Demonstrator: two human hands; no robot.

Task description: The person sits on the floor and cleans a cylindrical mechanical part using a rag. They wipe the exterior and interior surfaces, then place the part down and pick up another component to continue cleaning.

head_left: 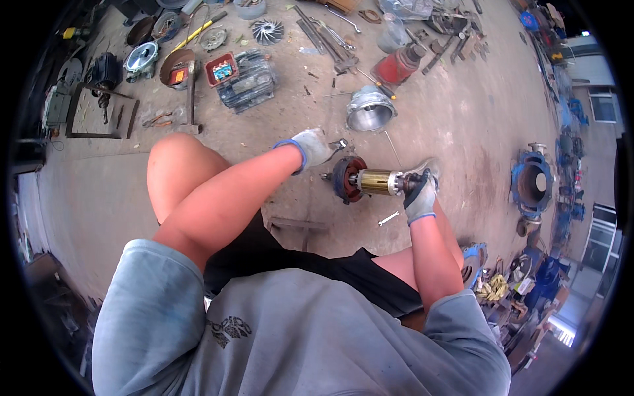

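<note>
My left hand (312, 146), in a pale work glove with a blue cuff, is closed around a metal wrench (339, 144); the wrench's head sticks out to the right above the motor part. Below it, a motor rotor (378, 182) with a brass-coloured core lies on its side. A round, dark flange with a reddish inside (346, 179) sits around the rotor's left end, and a short shaft end pokes out beyond it. My right hand (421, 199), also gloved, grips the dark right end of the rotor. A small spanner (388, 218) lies on the floor just below the rotor.
A silver bell-shaped housing (371, 111) stands beyond the rotor, near a red bottle jack (400, 65). Farther left are a finned motor body (247, 82), a hammer (191, 99) and pliers (158, 120). A blue pump casing (532, 182) stands at the right.
</note>
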